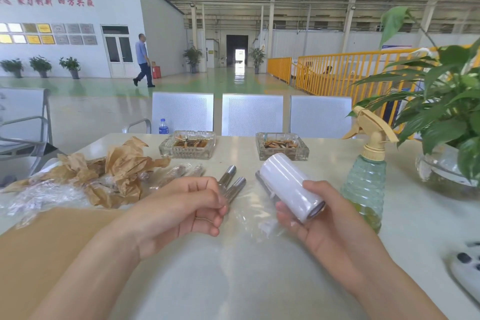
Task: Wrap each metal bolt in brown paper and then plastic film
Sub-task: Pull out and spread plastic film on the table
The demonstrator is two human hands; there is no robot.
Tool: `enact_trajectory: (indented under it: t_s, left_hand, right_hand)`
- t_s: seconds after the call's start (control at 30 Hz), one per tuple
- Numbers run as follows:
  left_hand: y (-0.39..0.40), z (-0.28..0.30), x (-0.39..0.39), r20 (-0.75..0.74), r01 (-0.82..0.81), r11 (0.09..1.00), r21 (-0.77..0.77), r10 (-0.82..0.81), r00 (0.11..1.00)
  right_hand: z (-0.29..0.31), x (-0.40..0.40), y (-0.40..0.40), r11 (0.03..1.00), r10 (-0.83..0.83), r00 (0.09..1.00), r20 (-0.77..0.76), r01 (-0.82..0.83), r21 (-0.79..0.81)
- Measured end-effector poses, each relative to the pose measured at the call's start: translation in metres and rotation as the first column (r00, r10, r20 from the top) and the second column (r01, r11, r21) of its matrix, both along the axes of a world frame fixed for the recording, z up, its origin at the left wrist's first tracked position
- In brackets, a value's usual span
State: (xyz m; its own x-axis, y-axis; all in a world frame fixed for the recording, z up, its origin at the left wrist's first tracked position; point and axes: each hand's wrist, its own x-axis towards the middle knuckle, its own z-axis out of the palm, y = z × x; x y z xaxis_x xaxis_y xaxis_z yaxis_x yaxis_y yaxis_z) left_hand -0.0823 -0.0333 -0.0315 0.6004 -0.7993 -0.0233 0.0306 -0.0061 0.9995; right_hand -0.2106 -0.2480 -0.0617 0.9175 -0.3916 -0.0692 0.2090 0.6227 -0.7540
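My right hand [309,218] grips a white roll of plastic film [288,187] held above the table, tilted away to the left. A clear sheet of film [246,215] stretches from the roll toward my left hand [192,208], whose fingertips pinch its edge. Two bare metal bolts [232,184] lie just behind my left hand, threaded ends pointing away. Another bolt [261,182] lies partly hidden under the roll. Film-wrapped bolts [179,173] rest further left, beside crumpled brown paper [122,166]. A flat brown paper sheet [52,247] lies under my left forearm.
Two glass ashtrays [187,147] [281,149] stand at the table's far edge. A green spray bottle [366,179] is right of the roll, with a potted plant [446,117] beyond. A remote control [467,270] lies at the right edge. Metal chairs [252,114] face the table.
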Motion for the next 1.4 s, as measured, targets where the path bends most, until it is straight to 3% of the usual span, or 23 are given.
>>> enact_trajectory:
  t_s: [0.2,0.33,0.4,0.47,0.53,0.6,0.63,0.7,0.83,0.97,1.17,1.4]
  left_hand:
    - [0.001,-0.007,-0.004,0.170,0.127,0.945,0.300,-0.185,0.968]
    - [0.003,-0.012,-0.001,0.205,0.150,0.917,0.369,-0.238,0.949]
    - [0.008,-0.013,0.003,0.244,0.135,0.892,0.432,-0.259,0.935]
    - [0.011,-0.013,0.009,0.356,0.015,0.864,0.504,-0.223,0.907]
    - [0.011,-0.013,0.017,0.627,-0.288,0.856,0.430,-0.053,0.777]
    - [0.006,-0.004,0.011,0.823,-0.493,0.868,0.060,0.236,0.516]
    - [0.002,0.001,0.004,0.829,-0.462,0.879,-0.115,0.341,0.443]
    - [-0.007,0.007,-0.014,0.861,-0.332,0.909,-0.251,0.367,0.353]
    - [-0.029,0.003,-0.037,0.976,-0.203,0.973,-0.109,0.144,0.163]
    - [-0.030,0.000,-0.038,0.962,-0.231,0.973,-0.005,0.068,0.266]
    - [-0.022,0.002,-0.028,0.710,-0.456,0.872,-0.178,0.435,0.554]
    - [-0.028,-0.008,-0.033,0.595,-0.530,0.847,-0.039,0.446,0.668]
  right_hand:
    - [-0.001,-0.006,-0.008,0.987,-0.150,0.989,-0.020,0.148,-0.067]
    - [0.005,-0.006,-0.006,0.978,-0.181,0.983,0.036,0.183,-0.098]
    - [0.006,-0.006,-0.006,0.974,-0.192,0.979,0.073,0.199,-0.109]
    - [0.008,-0.006,-0.005,0.969,-0.202,0.974,0.103,0.214,-0.122]
    - [0.011,-0.004,-0.004,0.962,-0.195,0.972,0.129,0.215,-0.168]
    - [0.011,-0.002,-0.003,0.952,-0.183,0.975,0.124,0.208,-0.225]
    - [0.010,0.001,-0.002,0.942,-0.178,0.977,0.114,0.203,-0.266]
    - [0.007,0.004,0.000,0.903,-0.178,0.981,0.081,0.196,-0.383]
    - [-0.002,0.002,0.007,0.791,-0.065,0.998,0.025,0.066,-0.608]
    - [-0.005,0.001,0.010,0.728,0.065,0.995,-0.074,-0.098,-0.678]
    - [0.001,0.002,0.013,0.699,0.123,0.990,-0.072,-0.138,-0.701]
    - [0.000,-0.001,0.020,0.650,0.038,0.998,-0.046,-0.059,-0.758]
